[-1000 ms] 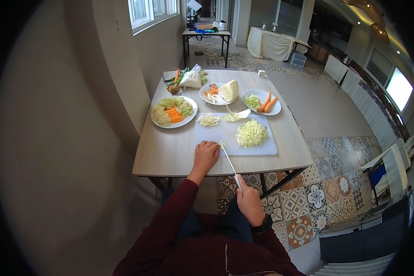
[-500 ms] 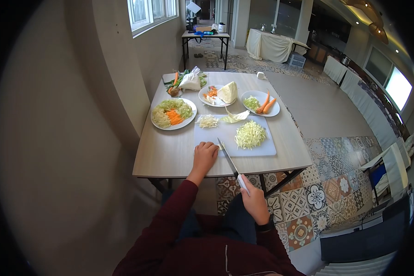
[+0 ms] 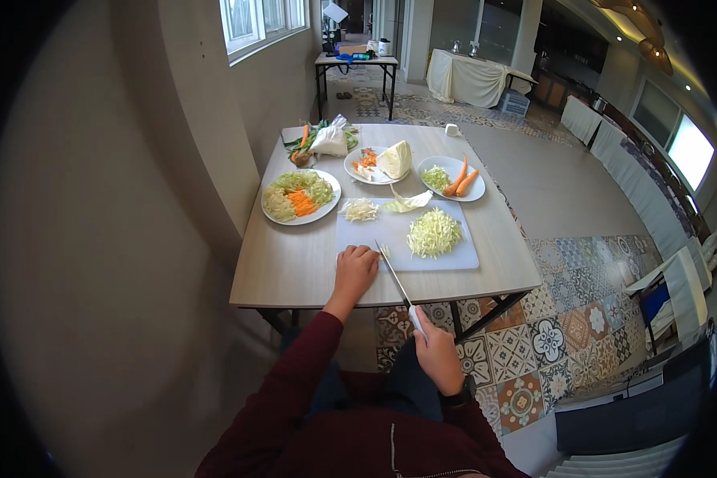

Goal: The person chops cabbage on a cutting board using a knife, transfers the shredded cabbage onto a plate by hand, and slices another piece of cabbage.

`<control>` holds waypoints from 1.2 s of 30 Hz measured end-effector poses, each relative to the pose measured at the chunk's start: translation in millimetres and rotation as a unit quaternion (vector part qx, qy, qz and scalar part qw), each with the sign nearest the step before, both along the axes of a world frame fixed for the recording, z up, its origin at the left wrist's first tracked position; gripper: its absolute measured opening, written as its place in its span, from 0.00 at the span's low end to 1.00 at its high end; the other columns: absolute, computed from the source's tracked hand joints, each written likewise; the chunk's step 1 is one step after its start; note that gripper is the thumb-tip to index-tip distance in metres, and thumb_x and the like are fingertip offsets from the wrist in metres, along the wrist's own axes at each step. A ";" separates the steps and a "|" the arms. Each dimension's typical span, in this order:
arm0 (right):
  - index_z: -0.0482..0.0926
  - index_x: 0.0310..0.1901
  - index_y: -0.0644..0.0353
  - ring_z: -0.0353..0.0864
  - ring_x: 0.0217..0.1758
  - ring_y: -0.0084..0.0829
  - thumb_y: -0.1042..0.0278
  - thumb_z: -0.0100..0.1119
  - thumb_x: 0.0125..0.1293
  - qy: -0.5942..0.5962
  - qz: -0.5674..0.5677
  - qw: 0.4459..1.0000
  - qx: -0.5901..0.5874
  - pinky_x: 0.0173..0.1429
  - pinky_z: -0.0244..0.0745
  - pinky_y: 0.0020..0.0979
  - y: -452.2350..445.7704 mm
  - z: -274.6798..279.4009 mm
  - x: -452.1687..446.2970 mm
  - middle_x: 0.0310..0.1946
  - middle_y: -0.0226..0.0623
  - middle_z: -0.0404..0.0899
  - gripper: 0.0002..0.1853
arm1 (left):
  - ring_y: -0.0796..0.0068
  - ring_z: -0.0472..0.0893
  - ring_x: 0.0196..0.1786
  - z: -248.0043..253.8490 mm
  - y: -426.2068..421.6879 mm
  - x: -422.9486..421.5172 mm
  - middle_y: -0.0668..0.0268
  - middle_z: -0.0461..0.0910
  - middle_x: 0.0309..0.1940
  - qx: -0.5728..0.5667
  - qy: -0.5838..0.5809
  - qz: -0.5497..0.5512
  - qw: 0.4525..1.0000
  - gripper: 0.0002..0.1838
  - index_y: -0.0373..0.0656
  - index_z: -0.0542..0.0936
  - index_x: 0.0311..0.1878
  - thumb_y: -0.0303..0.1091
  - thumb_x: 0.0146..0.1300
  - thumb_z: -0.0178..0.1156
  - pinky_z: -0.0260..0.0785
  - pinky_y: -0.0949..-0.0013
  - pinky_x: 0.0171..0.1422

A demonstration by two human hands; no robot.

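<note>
My right hand (image 3: 438, 350) is wrapped round the white handle of a kitchen knife (image 3: 396, 276). The blade slants up and left over the near part of a white cutting board (image 3: 446, 262), its tip beside my left fingertips. With fingers curled, my left hand (image 3: 357, 271) presses a cabbage piece to the board's left side; the hand covers most of it. A few pale cabbage slivers (image 3: 385, 251) lie against the blade. On the board are a large heap of shredded cabbage (image 3: 434, 233), a smaller paler heap (image 3: 360, 210) and a loose cabbage leaf (image 3: 407, 202).
A plate (image 3: 293, 222) of shredded vegetables stands left of the board. Behind it, one plate (image 3: 372, 182) holds a cabbage wedge (image 3: 394, 161) and orange scraps; another (image 3: 475, 194) has carrots (image 3: 464, 182). A white bag (image 3: 331, 142) lies with vegetables at the back left.
The knife has shifted slightly left, toward my left fingers, and my right hand has turned a little with it. Pale slivers now show beside the blade. My left hand stays nearly still.
</note>
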State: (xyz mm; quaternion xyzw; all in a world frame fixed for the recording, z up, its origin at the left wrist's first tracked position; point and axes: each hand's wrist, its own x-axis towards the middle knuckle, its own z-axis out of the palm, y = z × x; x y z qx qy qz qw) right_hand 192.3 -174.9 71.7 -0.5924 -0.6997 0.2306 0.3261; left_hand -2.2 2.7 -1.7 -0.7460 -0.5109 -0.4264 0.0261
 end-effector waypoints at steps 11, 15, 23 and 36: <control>0.70 0.67 0.63 0.80 0.34 0.58 0.75 0.54 0.66 -0.061 0.003 0.998 -0.021 0.39 0.74 0.48 -8.2 12.3 -2.4 0.29 0.60 0.79 0.26 | 0.63 0.77 0.46 1.8 -1.7 0.6 0.71 0.82 0.37 -0.001 -0.011 0.001 1.000 0.05 0.47 0.85 0.37 0.31 0.57 0.64 0.67 0.57 0.52; 0.70 0.66 0.64 0.80 0.33 0.57 0.73 0.53 0.67 -0.063 0.005 0.998 -0.001 0.39 0.74 0.51 11.4 -3.3 -12.6 0.28 0.59 0.79 0.25 | 0.63 0.77 0.46 1.1 -1.7 0.6 0.70 0.82 0.37 0.004 -0.011 -0.004 1.000 0.05 0.48 0.85 0.37 0.30 0.57 0.63 0.67 0.57 0.52; 0.70 0.68 0.61 0.80 0.34 0.58 0.72 0.53 0.68 -0.075 -0.005 0.997 -0.006 0.41 0.74 0.52 8.7 -14.3 -14.8 0.30 0.59 0.79 0.26 | 0.63 0.77 0.46 3.8 -2.9 -1.0 0.69 0.82 0.37 -0.007 -0.007 0.003 1.000 0.06 0.48 0.85 0.36 0.29 0.57 0.62 0.67 0.56 0.52; 0.74 0.65 0.60 0.81 0.40 0.58 0.73 0.56 0.66 -0.022 -0.010 0.999 0.023 0.44 0.75 0.47 11.0 -5.8 3.7 0.34 0.61 0.80 0.24 | 0.63 0.78 0.46 0.2 -2.2 -1.7 0.69 0.84 0.36 0.020 -0.014 -0.019 1.000 0.04 0.46 0.84 0.35 0.29 0.56 0.66 0.67 0.58 0.53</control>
